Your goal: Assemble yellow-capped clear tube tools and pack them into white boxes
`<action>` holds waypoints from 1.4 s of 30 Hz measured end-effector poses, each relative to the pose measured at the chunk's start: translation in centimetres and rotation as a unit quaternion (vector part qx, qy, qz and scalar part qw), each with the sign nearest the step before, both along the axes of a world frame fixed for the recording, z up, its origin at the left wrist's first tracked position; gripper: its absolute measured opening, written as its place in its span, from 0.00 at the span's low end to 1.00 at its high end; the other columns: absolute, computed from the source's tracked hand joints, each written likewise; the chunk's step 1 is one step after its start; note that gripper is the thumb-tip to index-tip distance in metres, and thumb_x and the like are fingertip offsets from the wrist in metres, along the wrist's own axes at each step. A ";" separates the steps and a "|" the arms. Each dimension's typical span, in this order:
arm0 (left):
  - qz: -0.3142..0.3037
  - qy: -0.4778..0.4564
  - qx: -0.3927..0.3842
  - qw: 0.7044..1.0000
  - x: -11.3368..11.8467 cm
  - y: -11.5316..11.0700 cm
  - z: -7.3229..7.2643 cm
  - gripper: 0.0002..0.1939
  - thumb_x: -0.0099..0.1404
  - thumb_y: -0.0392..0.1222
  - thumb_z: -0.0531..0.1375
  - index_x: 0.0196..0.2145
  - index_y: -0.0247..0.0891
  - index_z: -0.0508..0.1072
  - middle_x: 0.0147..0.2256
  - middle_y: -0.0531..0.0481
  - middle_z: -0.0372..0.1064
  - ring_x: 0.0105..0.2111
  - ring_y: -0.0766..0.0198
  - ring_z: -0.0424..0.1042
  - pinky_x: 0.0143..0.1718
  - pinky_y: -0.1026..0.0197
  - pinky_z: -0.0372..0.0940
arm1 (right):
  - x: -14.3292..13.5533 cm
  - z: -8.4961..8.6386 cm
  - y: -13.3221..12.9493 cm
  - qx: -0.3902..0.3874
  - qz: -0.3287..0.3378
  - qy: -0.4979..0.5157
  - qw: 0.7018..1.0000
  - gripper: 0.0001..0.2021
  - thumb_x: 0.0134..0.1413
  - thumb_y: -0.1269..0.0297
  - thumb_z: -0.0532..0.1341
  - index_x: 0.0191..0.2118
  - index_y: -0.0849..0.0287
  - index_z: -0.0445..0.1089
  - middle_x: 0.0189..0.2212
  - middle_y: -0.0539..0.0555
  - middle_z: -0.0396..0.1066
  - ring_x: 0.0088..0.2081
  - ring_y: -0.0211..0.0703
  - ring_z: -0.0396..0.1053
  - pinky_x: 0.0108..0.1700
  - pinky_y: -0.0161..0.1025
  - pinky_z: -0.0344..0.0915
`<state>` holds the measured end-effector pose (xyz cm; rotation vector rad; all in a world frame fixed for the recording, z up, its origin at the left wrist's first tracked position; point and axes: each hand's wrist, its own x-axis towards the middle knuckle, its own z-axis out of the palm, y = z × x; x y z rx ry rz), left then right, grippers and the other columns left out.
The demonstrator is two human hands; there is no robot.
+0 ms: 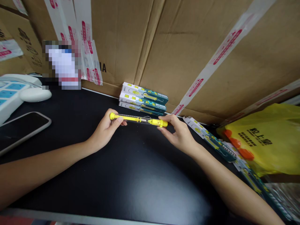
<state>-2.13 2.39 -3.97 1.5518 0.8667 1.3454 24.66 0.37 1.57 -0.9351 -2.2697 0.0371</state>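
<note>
A slim clear tube with yellow ends and a yellow inner part, a spring scale (142, 120), is held level above the dark tabletop. My left hand (110, 125) grips its left end, thumb in front. At the other end, the fingers of my right hand (176, 130) pinch the yellow cap. A thin wire loop shows just above the tube. Behind it lies a small stack of narrow printed boxes (142, 99) that picture the same kind of tube.
Another narrow box (208, 137) lies right of my right hand, beside a yellow plastic bag (264, 137). A phone (23, 128), a white mouse-shaped object (35, 94) and a power strip (11, 97) are at the left. Taped cardboard (187, 40) walls the back.
</note>
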 end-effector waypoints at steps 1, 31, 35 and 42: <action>0.000 -0.002 -0.001 1.000 0.0 0.0 0.0 0.11 0.67 0.49 0.56 0.38 0.40 0.59 0.33 0.52 0.71 0.37 0.64 0.74 0.45 0.54 0.67 | 0.1 -0.3 -0.1 -0.021 -0.003 0.009 1.000 0.09 0.59 0.64 0.60 0.44 0.56 0.62 0.38 0.56 0.71 0.33 0.43 0.71 0.33 0.40 0.68; 0.001 -0.008 0.003 1.000 0.0 0.0 0.1 0.11 0.66 0.49 0.56 0.36 0.40 0.59 0.32 0.52 0.71 0.36 0.64 0.75 0.44 0.56 0.69 | 0.2 -0.6 0.1 -0.055 -0.023 0.025 0.998 0.11 0.55 0.58 0.64 0.40 0.57 0.67 0.30 0.53 0.73 0.31 0.43 0.72 0.31 0.39 0.70; -0.006 -0.010 0.003 1.000 0.0 0.0 0.1 0.11 0.66 0.49 0.56 0.36 0.40 0.59 0.32 0.52 0.70 0.36 0.64 0.74 0.44 0.57 0.68 | 0.2 -1.0 0.0 -0.124 -0.004 0.070 0.990 0.12 0.56 0.59 0.63 0.43 0.57 0.64 0.29 0.50 0.70 0.26 0.38 0.71 0.28 0.37 0.70; -0.014 -0.005 0.005 1.000 0.1 -0.2 0.2 0.10 0.67 0.48 0.56 0.36 0.39 0.59 0.32 0.51 0.71 0.36 0.64 0.74 0.44 0.56 0.67 | 0.0 -1.2 -0.3 -0.183 -0.005 0.128 0.975 0.13 0.58 0.58 0.61 0.45 0.55 0.60 0.21 0.44 0.65 0.19 0.35 0.66 0.23 0.34 0.64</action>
